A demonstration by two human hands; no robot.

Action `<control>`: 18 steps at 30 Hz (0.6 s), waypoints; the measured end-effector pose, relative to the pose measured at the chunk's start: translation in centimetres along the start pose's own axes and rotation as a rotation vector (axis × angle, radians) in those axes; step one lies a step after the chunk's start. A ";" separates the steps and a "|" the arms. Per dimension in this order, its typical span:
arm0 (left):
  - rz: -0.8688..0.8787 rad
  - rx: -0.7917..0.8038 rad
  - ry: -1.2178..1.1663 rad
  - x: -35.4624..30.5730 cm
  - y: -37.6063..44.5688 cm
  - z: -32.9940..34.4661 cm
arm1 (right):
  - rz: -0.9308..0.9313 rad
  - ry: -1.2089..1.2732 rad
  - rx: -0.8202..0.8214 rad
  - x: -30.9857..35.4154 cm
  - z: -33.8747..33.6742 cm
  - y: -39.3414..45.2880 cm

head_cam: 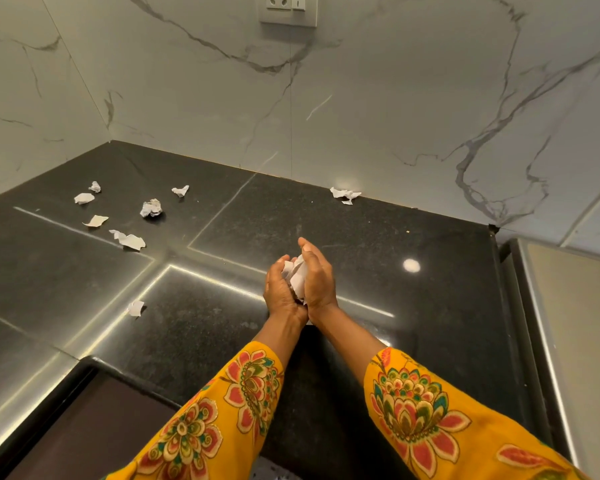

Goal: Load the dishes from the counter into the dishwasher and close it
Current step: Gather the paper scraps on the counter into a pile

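Your hands meet above the black counter, just below the middle of the view. The left hand and the right hand are cupped side by side, wrists touching, fingers curled inward around a wad of white paper held between the palms. Both sleeves are yellow with a floral print and enter from 6 o'clock.

Paper scraps lie on the counter. A cluster sits at 10 o'clock from your hands: a crumpled ball, a small scrap beyond it, two more scraps toward 9 o'clock, a flat piece and a long torn strip. One scrap lies alone at 9 o'clock, near the counter's front. Another rests at 1 o'clock, against the marble wall. A socket plate sits on the wall at 12 o'clock.

No dishes or dishwasher appear in view.
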State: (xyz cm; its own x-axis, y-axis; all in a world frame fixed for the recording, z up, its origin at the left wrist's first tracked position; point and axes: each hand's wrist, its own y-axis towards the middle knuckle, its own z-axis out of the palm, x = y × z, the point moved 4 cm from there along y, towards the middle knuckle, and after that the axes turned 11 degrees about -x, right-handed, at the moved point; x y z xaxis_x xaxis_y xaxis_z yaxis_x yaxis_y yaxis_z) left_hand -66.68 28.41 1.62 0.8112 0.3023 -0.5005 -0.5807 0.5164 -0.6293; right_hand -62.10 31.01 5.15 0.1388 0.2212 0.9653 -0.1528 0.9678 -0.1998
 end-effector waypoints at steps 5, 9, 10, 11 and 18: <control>0.017 -0.002 -0.074 -0.5 -0.5 -0.9 | -0.087 -0.196 -0.156 -0.9 -0.9 -0.9; 0.357 -0.072 0.249 -1.6 -1.5 -1.6 | -0.094 -0.359 -0.197 -2.3 -1.6 -1.6; 0.437 -0.064 0.330 -1.8 -1.7 -1.9 | -0.091 -0.381 -0.195 -2.6 -1.7 -1.9; 0.511 -0.060 0.406 -1.9 -1.9 -2.2 | -0.099 -0.385 -0.192 -2.7 -1.6 -2.2; 0.625 -0.067 0.665 -1.8 -2.6 -3.1 | 0.009 -0.116 -0.150 -3.4 -0.8 -3.0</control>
State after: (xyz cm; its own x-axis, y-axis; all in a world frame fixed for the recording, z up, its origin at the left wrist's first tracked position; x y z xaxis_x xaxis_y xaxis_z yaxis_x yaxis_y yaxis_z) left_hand -66.83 23.99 2.33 0.1532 -0.0234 -0.9879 -0.9206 0.3599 -0.1513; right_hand -61.38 27.47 2.31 0.0232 0.2229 0.9746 -0.0044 0.9748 -0.2229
